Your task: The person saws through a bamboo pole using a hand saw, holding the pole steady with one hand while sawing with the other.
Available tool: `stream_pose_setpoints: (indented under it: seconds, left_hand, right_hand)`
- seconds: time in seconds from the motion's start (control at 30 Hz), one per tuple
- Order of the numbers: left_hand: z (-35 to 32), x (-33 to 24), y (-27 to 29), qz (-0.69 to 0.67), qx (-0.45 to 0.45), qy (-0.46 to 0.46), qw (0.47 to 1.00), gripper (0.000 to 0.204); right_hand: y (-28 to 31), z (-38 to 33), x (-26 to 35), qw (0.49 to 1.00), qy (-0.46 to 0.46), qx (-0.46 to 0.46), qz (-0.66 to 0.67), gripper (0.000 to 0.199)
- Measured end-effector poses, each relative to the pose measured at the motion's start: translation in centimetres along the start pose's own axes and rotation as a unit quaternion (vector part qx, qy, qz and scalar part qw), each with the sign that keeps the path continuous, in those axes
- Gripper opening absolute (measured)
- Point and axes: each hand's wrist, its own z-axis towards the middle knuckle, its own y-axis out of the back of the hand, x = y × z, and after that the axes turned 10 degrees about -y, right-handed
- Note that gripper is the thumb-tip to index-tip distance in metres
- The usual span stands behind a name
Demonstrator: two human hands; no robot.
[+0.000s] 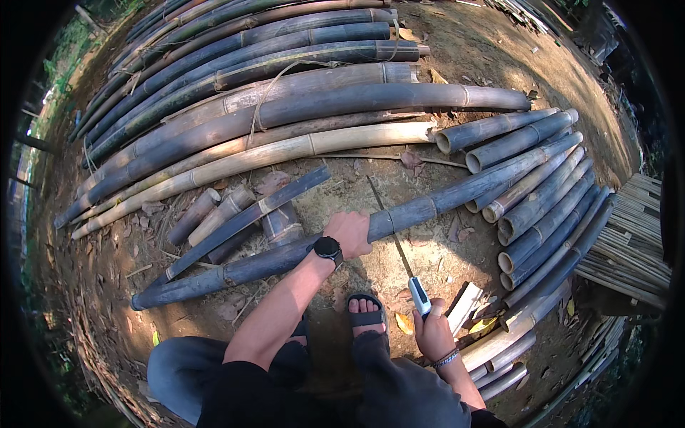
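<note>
A long dark bamboo pole [285, 255] lies slantwise before me, its right end resting on a row of cut bamboo pieces. My left hand [349, 234], with a black watch at the wrist, is wrapped over the pole near its middle. Just right of that hand, the thin blade of a hand saw [397, 242] crosses the pole; whether its teeth have cut in is too small to tell. Around the saw's white and dark handle [419, 295], my right hand [434, 334] is closed, low and to the right of the pole.
Several long bamboo poles [300, 107] lie stacked at the far side. Short cut bamboo pieces [524, 242] fan out at the right, with more bamboo offcuts [499, 353] below. A bamboo-slat platform [628, 242] stands at the far right. My sandalled foot [366, 314] is close below the pole.
</note>
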Motion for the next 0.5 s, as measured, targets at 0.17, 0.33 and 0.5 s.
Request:
stream_pose_setpoints:
  seconds: [0.17, 0.33, 0.5]
  left_hand:
    - [0.1, -0.1, 0.0, -0.010, -0.004, 0.009, 1.000, 0.050]
    - [-0.2, 0.1, -0.5, -0.005, -0.027, 0.005, 1.000, 0.048]
    - [-0.6, -0.1, 0.3, -0.013, -0.036, 0.021, 0.999, 0.046]
  right_hand:
    - [-3.1, 2.8, 0.0, 1.000, -0.016, 0.010, -0.014, 0.047]
    - [-2.5, 0.9, -1.0, 1.000, -0.024, 0.010, -0.011, 0.044]
    - [-0.5, 0.3, 0.6, 0.999, -0.008, 0.023, -0.030, 0.042]
